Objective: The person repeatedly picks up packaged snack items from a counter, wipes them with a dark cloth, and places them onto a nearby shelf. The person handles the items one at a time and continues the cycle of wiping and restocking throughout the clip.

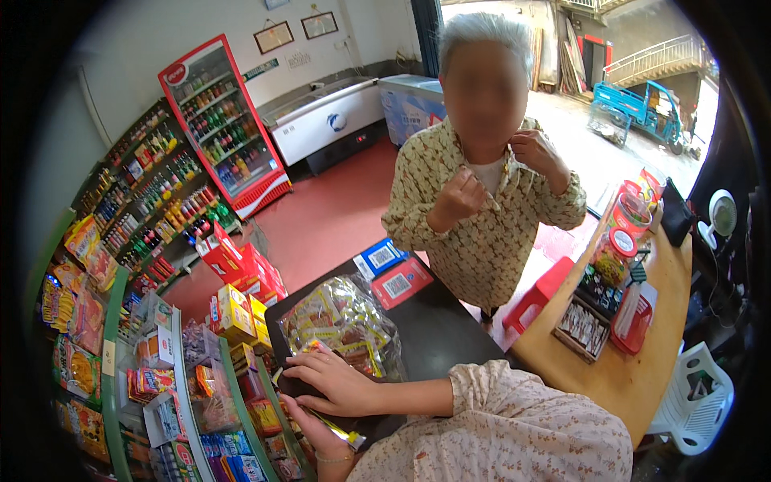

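My left hand (322,431) is low at the left edge of a black counter (433,337), palm up, with a bracelet at the wrist. It holds a yellow and silver snack packet (348,435), whose end sticks out beside the palm. Across it from the right reaches my right hand (334,381), with a ring, its back turned up. The right fingers hide most of the packet, so their grip cannot be made out. Just beyond the right fingertips lies a large clear plastic bag (343,319) full of small foil snack packets.
Facing me across the counter stands a person (482,223), both hands raised near the collar. Blue (380,256) and red (400,283) cards with printed codes lie at the far edge. Snack shelves (199,385) adjoin on the left. A wooden table (656,301) with jars is at right.
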A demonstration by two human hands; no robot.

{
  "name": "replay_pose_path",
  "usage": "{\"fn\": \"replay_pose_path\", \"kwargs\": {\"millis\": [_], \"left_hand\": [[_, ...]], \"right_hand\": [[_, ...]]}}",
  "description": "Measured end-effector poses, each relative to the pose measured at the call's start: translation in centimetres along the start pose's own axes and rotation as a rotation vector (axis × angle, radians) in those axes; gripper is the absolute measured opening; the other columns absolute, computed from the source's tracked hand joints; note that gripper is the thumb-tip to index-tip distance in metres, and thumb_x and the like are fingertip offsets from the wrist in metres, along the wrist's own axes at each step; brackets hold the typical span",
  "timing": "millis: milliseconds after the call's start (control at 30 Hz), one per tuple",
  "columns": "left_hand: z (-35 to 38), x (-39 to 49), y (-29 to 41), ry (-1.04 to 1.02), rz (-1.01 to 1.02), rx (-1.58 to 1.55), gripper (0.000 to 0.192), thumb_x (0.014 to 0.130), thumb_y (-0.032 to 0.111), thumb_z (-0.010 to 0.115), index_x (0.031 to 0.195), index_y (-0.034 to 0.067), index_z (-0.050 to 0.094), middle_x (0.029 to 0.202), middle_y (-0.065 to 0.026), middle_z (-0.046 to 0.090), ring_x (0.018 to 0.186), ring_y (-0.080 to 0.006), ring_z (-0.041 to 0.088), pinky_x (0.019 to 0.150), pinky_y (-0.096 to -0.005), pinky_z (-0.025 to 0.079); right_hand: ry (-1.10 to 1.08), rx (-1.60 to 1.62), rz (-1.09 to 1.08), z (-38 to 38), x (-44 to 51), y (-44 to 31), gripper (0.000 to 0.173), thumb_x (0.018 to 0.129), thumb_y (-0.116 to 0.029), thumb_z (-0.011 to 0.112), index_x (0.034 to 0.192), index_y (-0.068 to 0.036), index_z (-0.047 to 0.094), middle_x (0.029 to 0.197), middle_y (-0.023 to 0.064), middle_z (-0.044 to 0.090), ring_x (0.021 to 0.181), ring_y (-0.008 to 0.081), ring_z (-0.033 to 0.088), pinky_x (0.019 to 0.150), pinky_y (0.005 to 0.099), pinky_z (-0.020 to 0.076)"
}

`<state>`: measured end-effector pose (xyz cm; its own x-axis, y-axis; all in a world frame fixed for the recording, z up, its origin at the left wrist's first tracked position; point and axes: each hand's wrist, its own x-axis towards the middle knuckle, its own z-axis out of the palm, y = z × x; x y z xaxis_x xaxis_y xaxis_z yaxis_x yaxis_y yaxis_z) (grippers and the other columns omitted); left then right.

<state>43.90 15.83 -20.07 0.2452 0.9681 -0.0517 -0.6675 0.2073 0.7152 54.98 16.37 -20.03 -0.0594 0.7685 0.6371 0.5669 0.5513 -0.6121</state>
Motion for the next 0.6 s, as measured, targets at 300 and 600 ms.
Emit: {"fn": "replay_pose_path", "kwargs": {"millis": [300, 600], "left_hand": [[-1.2, 1.0, 1.7, -0.091, -0.179, -0.114, 0.064, 0.1, 0.054, 0.04, 0.148, 0.013, 0.032, 0.146, -0.0088, 0.041, 0.133, -0.0248, 0.043, 0.111, -0.0407, 0.035], [-4.7, 2.6, 3.5, -0.169, -0.22, -0.237, 0.062, 0.102, 0.049, 0.034, 0.142, 0.001, 0.04, 0.135, -0.0183, 0.053, 0.121, -0.0343, 0.055, 0.105, -0.0474, 0.041]], "right_hand": [[0.046, -0.092, 0.05, 0.9, 2.4, -0.4, 0.049, 0.085, -0.027, 0.066, 0.129, -0.009, 0.052, 0.133, 0.0149, 0.051, 0.126, 0.035, 0.047, 0.102, 0.0616, 0.0325], [0.069, 0.579, 0.654, 2.4, -0.6, 5.6, 0.04, 0.092, -0.02, 0.064, 0.128, -0.004, 0.056, 0.117, 0.0083, 0.063, 0.109, 0.0157, 0.058, 0.096, 0.0321, 0.0459]]}}
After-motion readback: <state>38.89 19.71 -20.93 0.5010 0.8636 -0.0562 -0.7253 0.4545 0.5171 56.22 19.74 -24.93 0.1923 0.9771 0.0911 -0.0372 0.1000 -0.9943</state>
